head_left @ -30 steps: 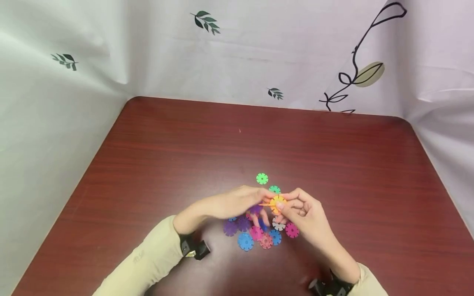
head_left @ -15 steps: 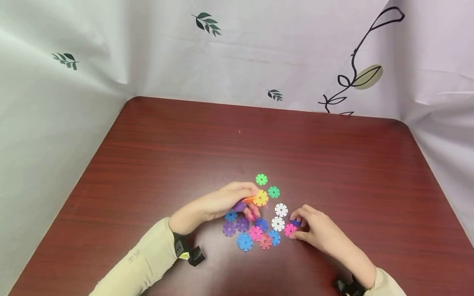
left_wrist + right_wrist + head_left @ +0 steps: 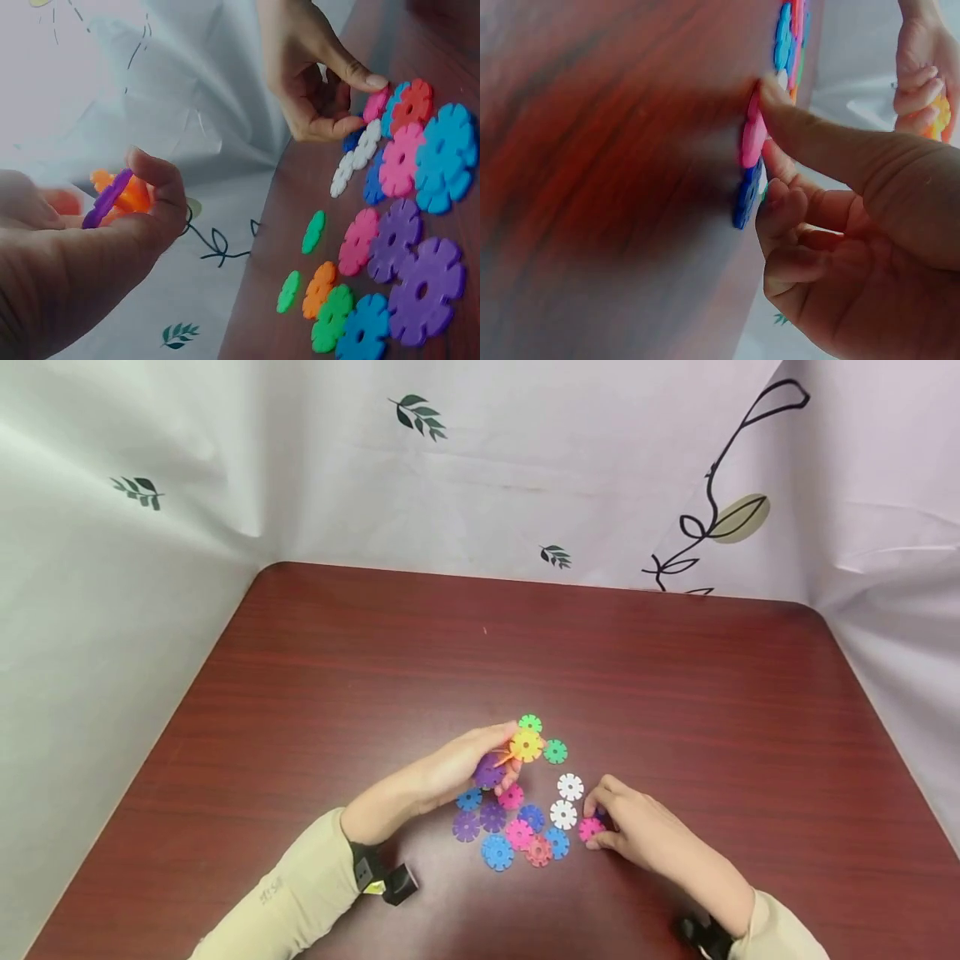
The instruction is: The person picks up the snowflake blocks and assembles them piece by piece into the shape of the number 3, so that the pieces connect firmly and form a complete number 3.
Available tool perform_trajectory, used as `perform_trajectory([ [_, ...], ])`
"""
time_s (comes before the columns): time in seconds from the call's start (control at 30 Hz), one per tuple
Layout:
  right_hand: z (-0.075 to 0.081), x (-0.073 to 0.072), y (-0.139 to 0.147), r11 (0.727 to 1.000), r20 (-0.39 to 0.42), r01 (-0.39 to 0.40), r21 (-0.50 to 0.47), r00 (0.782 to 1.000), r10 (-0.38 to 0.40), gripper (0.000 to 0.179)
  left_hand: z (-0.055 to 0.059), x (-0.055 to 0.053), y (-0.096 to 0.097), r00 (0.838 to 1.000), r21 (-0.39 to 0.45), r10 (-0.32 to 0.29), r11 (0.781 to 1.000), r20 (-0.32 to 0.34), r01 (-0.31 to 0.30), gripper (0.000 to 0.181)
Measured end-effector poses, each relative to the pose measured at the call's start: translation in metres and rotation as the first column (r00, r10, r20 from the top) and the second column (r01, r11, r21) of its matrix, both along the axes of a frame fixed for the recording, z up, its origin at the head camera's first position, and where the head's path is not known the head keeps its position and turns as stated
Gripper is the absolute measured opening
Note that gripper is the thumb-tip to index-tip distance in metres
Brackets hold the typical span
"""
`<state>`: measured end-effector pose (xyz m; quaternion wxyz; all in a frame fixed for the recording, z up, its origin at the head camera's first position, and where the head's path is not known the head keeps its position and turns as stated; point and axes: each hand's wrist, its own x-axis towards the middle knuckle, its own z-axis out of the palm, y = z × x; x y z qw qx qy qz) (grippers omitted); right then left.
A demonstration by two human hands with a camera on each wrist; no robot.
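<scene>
My left hand [image 3: 461,767] grips a joined set of notched snowflake discs above the pile. In it show a yellow disc [image 3: 526,745] facing up, a purple disc [image 3: 490,772] and an orange disc [image 3: 136,196] standing on edge. Right of the pile, my right hand [image 3: 641,822] pinches a pink disc [image 3: 590,829] that lies at the table, with the thumb on its near edge and fingertips on its far side. A dark blue disc [image 3: 746,199] lies beside the pink one, partly hidden under the fingers.
Loose discs lie between the hands: white discs [image 3: 563,815], purple [image 3: 466,827], light blue [image 3: 497,853], red [image 3: 538,851] and green [image 3: 556,752], some overlapping. The brown table [image 3: 360,677] meets a white patterned cloth [image 3: 480,468] at back and sides.
The right hand has left the yellow disc and moved down and right to the pink disc. The left hand has shifted left and tilted the joined discs, uncovering a pink disc below.
</scene>
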<state>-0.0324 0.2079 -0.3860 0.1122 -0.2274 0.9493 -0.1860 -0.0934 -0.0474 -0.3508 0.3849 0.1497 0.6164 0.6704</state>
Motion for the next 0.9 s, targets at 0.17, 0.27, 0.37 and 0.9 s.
perform_trajectory([
  [0.17,0.000,0.003,0.001,0.998,0.007,0.059,0.021,0.998,-0.060,0.029,0.001,0.002,0.000,0.997,0.019,0.020,1.000,-0.071,-0.019,0.029],
  [0.27,-0.001,0.006,0.000,0.995,-0.023,0.091,0.037,0.996,-0.090,0.030,0.003,0.002,-0.002,0.995,0.008,0.015,1.000,-0.096,-0.015,0.032],
  [0.37,-0.001,0.006,0.000,0.994,-0.045,0.085,0.062,0.996,-0.082,0.030,0.003,0.001,-0.002,0.995,0.007,0.050,0.999,-0.087,-0.050,0.033],
  [0.9,0.022,-0.005,-0.019,0.842,-0.516,-0.197,-0.503,0.850,-0.110,0.020,0.002,0.010,0.009,0.992,0.094,-0.002,0.995,-0.129,0.014,0.022],
])
